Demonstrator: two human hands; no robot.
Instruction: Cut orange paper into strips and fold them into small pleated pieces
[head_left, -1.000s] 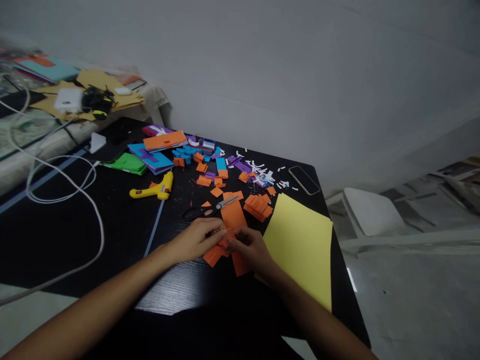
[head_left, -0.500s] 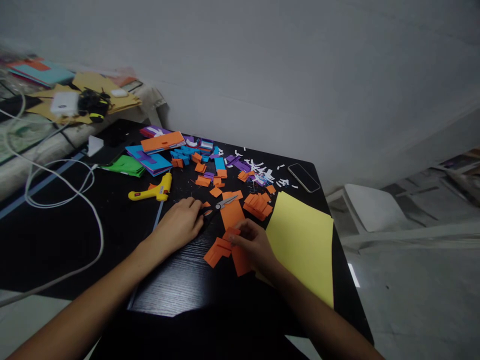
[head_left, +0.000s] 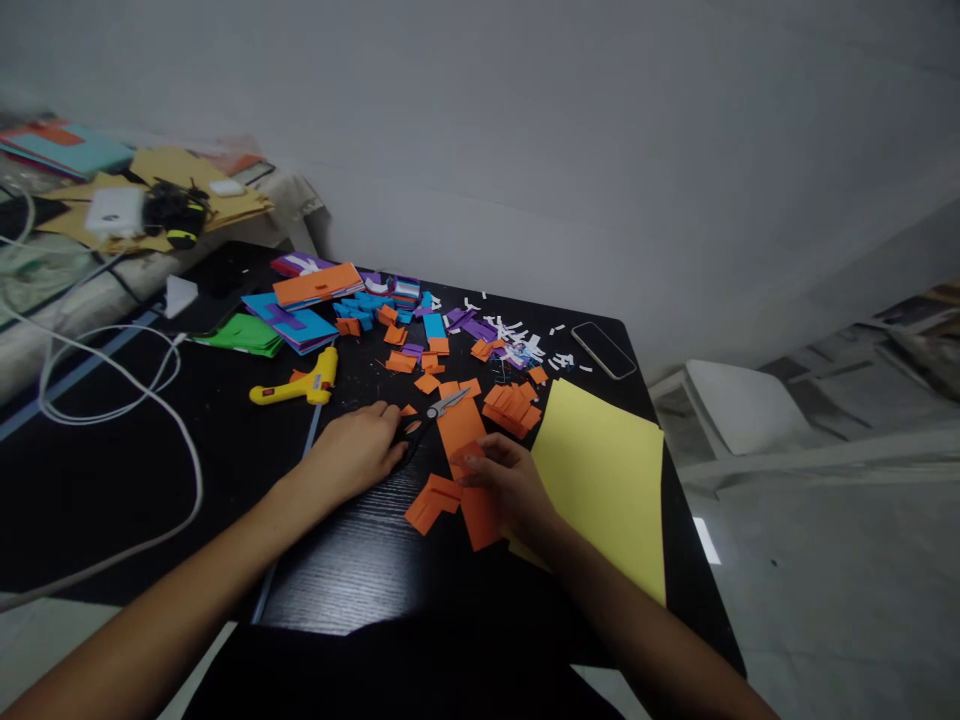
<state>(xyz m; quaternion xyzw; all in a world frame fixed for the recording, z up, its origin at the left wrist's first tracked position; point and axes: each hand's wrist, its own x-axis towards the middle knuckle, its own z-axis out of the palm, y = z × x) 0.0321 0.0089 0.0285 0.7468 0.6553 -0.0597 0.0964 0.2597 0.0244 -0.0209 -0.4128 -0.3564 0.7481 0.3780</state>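
Observation:
My right hand point(head_left: 510, 478) pinches a small orange paper piece point(head_left: 470, 452) between thumb and fingers, above a long orange strip point(head_left: 480, 515). Resting on the black table, my left hand point(head_left: 365, 445) lies at the dark handles of the scissors point(head_left: 448, 404); whether its fingers grip them is hard to see. The scissor blades point up and right across the strip's far end. Folded orange pieces point(head_left: 433, 502) lie between the hands, left of the strip. A pile of orange pieces point(head_left: 512, 408) sits beyond my right hand.
Yellow sheets point(head_left: 600, 480) lie at the right, with a phone point(head_left: 604, 350) beyond. A yellow glue gun point(head_left: 300, 383) is left of the scissors. Coloured card stacks point(head_left: 319, 287), white scraps point(head_left: 525, 345) and a white cable point(head_left: 196, 470) are farther off. A white stool point(head_left: 746, 405) stands beyond the table.
The orange piece in my right hand has moved away from the folded pieces, up and right over the strip. My left hand stays by the scissors. The view has shifted slightly.

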